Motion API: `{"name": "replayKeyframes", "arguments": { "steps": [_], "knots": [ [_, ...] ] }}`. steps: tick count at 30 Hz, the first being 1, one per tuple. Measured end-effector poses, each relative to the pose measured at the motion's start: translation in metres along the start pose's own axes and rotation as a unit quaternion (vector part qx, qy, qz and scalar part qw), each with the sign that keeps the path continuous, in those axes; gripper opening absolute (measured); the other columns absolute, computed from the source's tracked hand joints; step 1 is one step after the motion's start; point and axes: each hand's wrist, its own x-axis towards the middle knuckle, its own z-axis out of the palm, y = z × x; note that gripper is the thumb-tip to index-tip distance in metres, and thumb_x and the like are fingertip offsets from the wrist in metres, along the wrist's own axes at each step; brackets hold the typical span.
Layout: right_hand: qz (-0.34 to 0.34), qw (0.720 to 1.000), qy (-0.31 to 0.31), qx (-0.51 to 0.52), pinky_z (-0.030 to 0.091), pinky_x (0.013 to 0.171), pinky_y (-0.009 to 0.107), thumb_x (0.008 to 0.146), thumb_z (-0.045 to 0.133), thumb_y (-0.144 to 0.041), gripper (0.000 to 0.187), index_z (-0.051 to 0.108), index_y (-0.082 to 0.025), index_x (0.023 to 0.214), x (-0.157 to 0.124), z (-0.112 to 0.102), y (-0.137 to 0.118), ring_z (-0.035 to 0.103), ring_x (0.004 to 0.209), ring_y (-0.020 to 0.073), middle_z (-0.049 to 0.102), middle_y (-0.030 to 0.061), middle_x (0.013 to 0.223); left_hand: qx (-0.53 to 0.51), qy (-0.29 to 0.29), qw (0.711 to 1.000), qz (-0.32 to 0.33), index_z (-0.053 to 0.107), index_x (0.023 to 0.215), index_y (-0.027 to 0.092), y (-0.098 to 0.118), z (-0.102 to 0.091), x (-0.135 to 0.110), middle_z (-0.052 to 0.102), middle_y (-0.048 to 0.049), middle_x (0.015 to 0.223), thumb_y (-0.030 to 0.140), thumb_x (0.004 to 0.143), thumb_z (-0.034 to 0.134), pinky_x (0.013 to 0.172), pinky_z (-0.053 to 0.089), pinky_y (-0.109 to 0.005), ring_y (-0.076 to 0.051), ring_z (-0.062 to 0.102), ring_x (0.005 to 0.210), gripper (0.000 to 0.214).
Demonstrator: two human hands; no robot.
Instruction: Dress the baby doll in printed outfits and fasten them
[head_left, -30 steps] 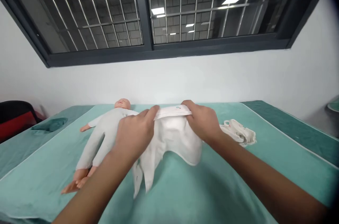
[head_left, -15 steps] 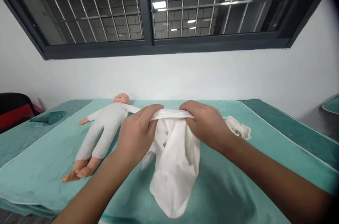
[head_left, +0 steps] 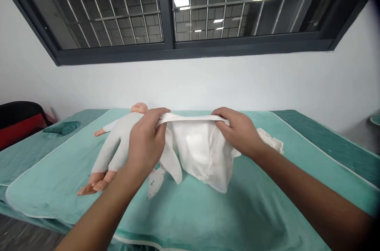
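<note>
A white baby garment (head_left: 202,152) hangs stretched between my two hands above the bed. My left hand (head_left: 150,136) pinches one end of its upper edge, and my right hand (head_left: 237,128) grips the other end. The edge runs nearly straight and level, with the cloth draping below. Under my left hand dangles a narrow flap with a small coloured print. To the left, a baby doll (head_left: 120,132) in a pale suit lies on its back, partly covered by my left hand. Which part of the garment forms the edge I cannot tell.
A green bedspread (head_left: 178,219) with white piping covers the bed. Right of my right hand lies a small crumpled printed cloth (head_left: 271,140). A black and red chair (head_left: 22,124) stands at the far left. Behind the bed rise a white wall (head_left: 192,84) and a barred window.
My hands have moved apart, pulling the garment's upper edge wider and tauter. The hanging cloth has spread out and its lower end sits higher. A printed flap now shows at the left.
</note>
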Motion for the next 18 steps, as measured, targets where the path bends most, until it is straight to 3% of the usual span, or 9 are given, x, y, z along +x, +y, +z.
{"name": "replayKeyframes", "arguments": {
  "steps": [3,5,9,13,18],
  "knots": [
    [0.008,0.992,-0.105,0.064,0.047,0.089,0.032,0.099,0.038,-0.035,0.033,0.060,-0.027,0.122,-0.005,0.034,0.045,0.063,0.109,0.0202,0.067,0.0032,0.124,-0.055,0.001,0.996,-0.064,0.068,0.102,0.024,0.002,-0.006,0.004,0.073,0.0007,0.099,0.014,0.087,0.049,0.072,0.043,-0.028,-0.019,0.065,0.086,0.026],
    [0.017,0.988,-0.153,0.024,0.044,0.099,0.039,0.101,0.032,-0.038,0.041,0.060,-0.023,0.128,-0.017,0.062,0.079,0.059,0.118,0.0248,0.065,0.0086,0.130,-0.052,-0.036,0.995,-0.077,0.068,0.099,0.025,0.002,-0.005,0.003,0.074,0.0015,0.093,0.016,0.086,0.051,0.072,0.043,-0.028,-0.020,0.065,0.085,0.023],
    [0.014,0.974,-0.220,-0.052,0.031,0.112,0.053,0.091,0.053,-0.057,0.060,0.052,-0.025,0.142,-0.051,0.091,0.138,0.045,0.136,0.0330,0.053,0.0107,0.148,0.001,-0.127,0.987,-0.100,0.068,0.102,0.027,0.000,0.002,-0.003,0.073,0.0023,0.087,0.022,0.090,0.047,0.071,0.044,-0.029,-0.021,0.066,0.085,0.025],
    [0.017,0.953,-0.217,-0.211,0.039,0.105,0.045,0.099,0.040,-0.046,0.043,0.059,-0.025,0.131,-0.073,0.070,0.179,0.052,0.126,0.0284,0.059,0.0089,0.137,0.017,-0.097,0.988,-0.118,0.067,0.100,0.028,0.004,0.005,-0.002,0.074,0.0032,0.087,0.027,0.091,0.047,0.066,0.042,-0.028,-0.020,0.067,0.083,0.021],
    [0.069,0.938,-0.191,-0.281,0.044,0.090,0.048,0.094,0.038,-0.023,0.034,0.068,-0.014,0.109,-0.099,0.022,0.214,0.060,0.107,0.0344,0.068,0.0157,0.109,0.020,-0.109,0.990,-0.086,0.067,0.098,0.028,0.014,0.006,0.004,0.069,0.0041,0.074,0.023,0.090,0.046,0.066,0.041,-0.028,-0.020,0.066,0.079,0.023]
  ]
}}
